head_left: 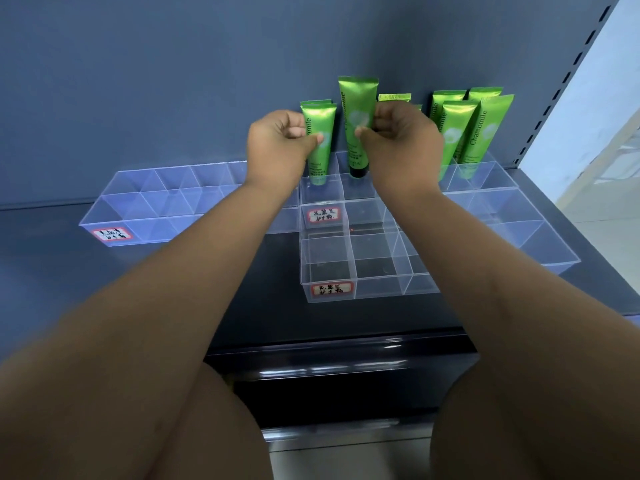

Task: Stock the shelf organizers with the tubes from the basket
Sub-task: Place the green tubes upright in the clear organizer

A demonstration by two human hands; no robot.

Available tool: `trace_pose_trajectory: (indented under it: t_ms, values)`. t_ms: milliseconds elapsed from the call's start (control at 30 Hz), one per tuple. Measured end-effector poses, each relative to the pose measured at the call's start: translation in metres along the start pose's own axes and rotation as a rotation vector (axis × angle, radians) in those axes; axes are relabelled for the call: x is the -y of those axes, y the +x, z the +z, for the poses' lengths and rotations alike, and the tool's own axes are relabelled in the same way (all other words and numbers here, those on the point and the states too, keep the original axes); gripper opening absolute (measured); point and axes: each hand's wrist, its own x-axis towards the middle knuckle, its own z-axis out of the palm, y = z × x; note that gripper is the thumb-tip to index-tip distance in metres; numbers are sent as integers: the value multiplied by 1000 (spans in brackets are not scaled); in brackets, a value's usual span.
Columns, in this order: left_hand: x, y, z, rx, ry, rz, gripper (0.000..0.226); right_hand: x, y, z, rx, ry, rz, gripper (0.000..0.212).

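Observation:
Green Chamomile tubes stand upright in the back compartments of a clear organizer [374, 282] on the dark shelf. My left hand [277, 143] pinches a short green tube [320, 147] that stands in a back compartment. My right hand [401, 140] pinches a taller green tube with a black cap [355, 109], held upright just above the neighbouring compartment. More green tubes [479, 126] stand to the right, partly hidden behind my right hand. The basket is not in view.
A second clear organizer [156, 209] with a red-bordered label lies to the left, a third [526, 233] to the right. The grey back panel rises right behind the tubes. The shelf's front edge [339, 341] runs below the organizers. A perforated upright [568, 77] bounds the right side.

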Motion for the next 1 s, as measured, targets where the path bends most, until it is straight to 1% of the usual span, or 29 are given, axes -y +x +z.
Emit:
trace_pose_trajectory:
  t_ms: [100, 233, 500, 633, 767, 933, 1000]
  values:
    - [5, 0, 0, 10, 62, -32, 29, -2, 0, 1, -1, 14, 13, 15]
    - [5, -2, -1, 11, 71, -51, 24, -2, 0, 2, -7, 21, 24, 17]
    - [8, -1, -2, -5, 77, -39, 30, -6, -1, 7, -55, 2, 48, 16]
    - [10, 0, -4, -13, 90, -36, 32, -10, -1, 11, -51, -20, 67, 14]
    - [11, 0, -5, -14, 95, -55, 31, -13, -2, 16, -14, -104, 59, 17]
    - [10, -5, -6, -14, 91, -68, 23, -15, -5, 22, -19, -180, 37, 19]
    - [7, -7, -6, -18, 86, -77, 24, -16, -6, 22, -9, -208, 37, 18]
